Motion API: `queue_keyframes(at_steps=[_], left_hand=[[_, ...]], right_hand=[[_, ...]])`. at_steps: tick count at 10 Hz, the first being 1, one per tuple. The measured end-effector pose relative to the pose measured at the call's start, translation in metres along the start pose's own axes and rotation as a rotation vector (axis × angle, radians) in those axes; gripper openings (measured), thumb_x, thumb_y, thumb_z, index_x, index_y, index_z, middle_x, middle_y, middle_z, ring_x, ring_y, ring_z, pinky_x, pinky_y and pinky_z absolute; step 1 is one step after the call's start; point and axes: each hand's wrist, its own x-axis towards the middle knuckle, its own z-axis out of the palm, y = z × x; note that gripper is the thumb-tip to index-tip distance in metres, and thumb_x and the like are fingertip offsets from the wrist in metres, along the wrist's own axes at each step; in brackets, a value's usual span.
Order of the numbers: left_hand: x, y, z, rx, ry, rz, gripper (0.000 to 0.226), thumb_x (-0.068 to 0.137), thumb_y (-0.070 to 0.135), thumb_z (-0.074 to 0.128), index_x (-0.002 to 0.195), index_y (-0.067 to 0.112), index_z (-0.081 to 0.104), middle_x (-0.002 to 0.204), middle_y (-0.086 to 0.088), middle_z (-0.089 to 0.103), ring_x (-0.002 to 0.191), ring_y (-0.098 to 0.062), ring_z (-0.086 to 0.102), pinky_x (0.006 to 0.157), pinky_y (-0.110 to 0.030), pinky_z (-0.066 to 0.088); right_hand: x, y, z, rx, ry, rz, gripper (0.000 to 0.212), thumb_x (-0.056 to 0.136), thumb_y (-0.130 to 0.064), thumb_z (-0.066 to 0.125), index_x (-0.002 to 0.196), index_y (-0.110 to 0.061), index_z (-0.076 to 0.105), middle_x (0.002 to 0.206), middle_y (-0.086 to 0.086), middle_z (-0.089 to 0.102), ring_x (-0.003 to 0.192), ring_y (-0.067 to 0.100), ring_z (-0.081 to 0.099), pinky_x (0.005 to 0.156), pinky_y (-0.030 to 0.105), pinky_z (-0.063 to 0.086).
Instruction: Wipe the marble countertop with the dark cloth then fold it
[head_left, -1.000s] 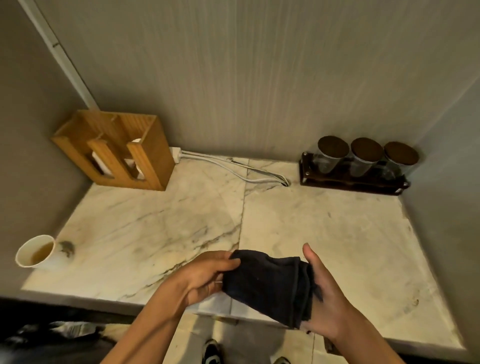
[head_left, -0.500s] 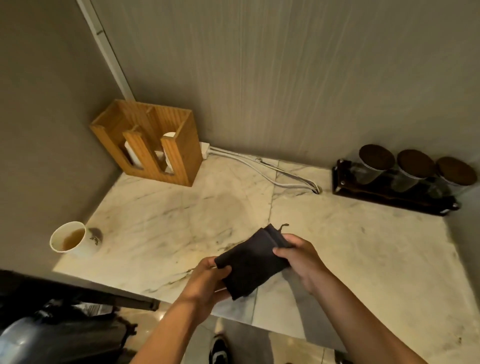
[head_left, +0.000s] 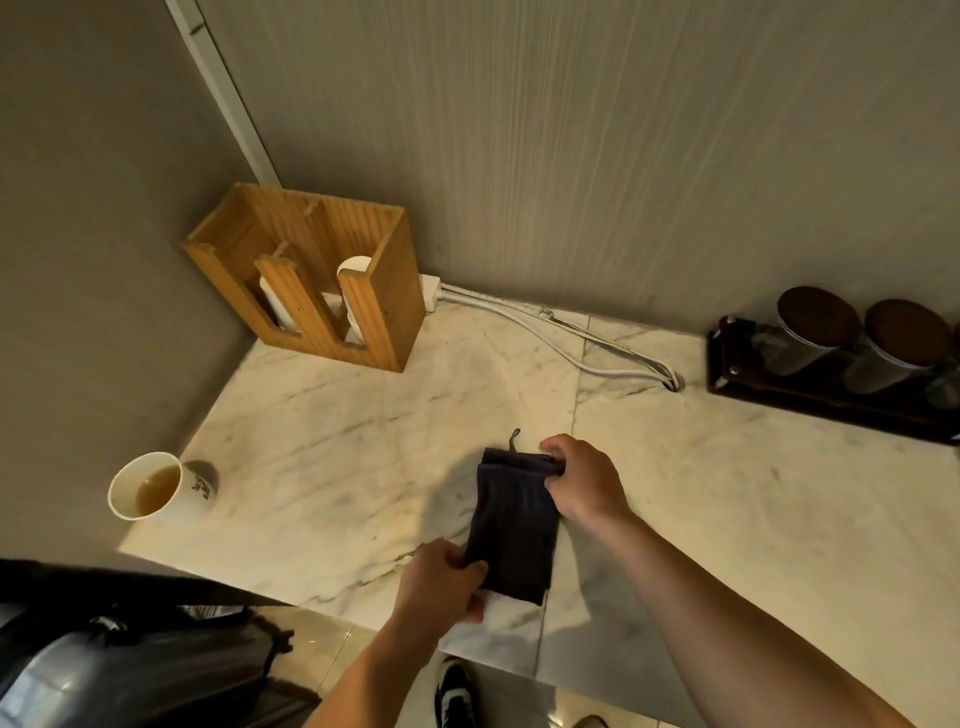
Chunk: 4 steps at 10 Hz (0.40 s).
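Dark cloth (head_left: 514, 530) lies as a folded strip near the worktop (head_left: 727, 499) front edge, left hand (head_left: 441, 582) pinching its near end, right hand (head_left: 584, 480) gripping the far end: folding step looks underway, next probably one more fold, edges aligned.

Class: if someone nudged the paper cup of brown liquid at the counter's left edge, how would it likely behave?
The paper cup probably tips or slides easily: it looks thin-walled and light. Its liquid would likely slosh or spill, since there is no lid. Sitting near the marble countertop edge, it could fall off.
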Motion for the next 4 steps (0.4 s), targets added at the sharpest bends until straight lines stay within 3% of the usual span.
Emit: queue_keyframes(at_steps=[1,2,3,4], left_hand=[[-0.002,0.0,-0.001,0.14,-0.01,0.041,0.009,0.084,0.022,0.062,0.085,0.013,0.062,0.065,-0.009,0.074,0.053,-0.018,0.069,0.06,-0.023,0.055],[-0.003,-0.001,-0.003,0.255,-0.01,0.07,0.011,0.084,0.028,0.062,0.083,0.017,0.061,0.067,-0.008,0.074,0.046,-0.014,0.064,0.053,-0.021,0.051],[-0.005,0.003,-0.006,0.295,-0.012,0.063,0.013,0.084,0.032,0.06,0.083,0.02,0.057,0.07,-0.009,0.074,0.049,-0.018,0.065,0.055,-0.028,0.056],[-0.007,0.006,-0.014,0.382,0.104,0.116,0.019,0.086,0.039,0.052,0.085,0.02,0.053,0.079,-0.004,0.07,0.069,-0.023,0.067,0.064,-0.033,0.056]], right_hand=[[-0.002,0.002,0.004,-0.048,0.018,-0.032,0.045,0.082,-0.005,0.059,0.124,-0.02,0.057,0.123,0.003,0.061,0.113,0.021,0.056,0.096,0.028,0.043],[-0.004,0.007,0.003,-0.045,0.018,-0.022,0.042,0.083,-0.009,0.06,0.123,-0.019,0.057,0.121,0.003,0.062,0.111,0.021,0.057,0.095,0.029,0.043],[-0.008,0.009,-0.003,-0.017,0.029,-0.035,0.039,0.085,-0.014,0.059,0.123,-0.02,0.056,0.119,0.002,0.063,0.109,0.019,0.058,0.091,0.026,0.043],[-0.02,0.008,-0.019,0.139,0.122,-0.039,0.032,0.089,-0.018,0.056,0.121,-0.02,0.058,0.111,0.0,0.062,0.102,0.016,0.058,0.081,0.022,0.039]])
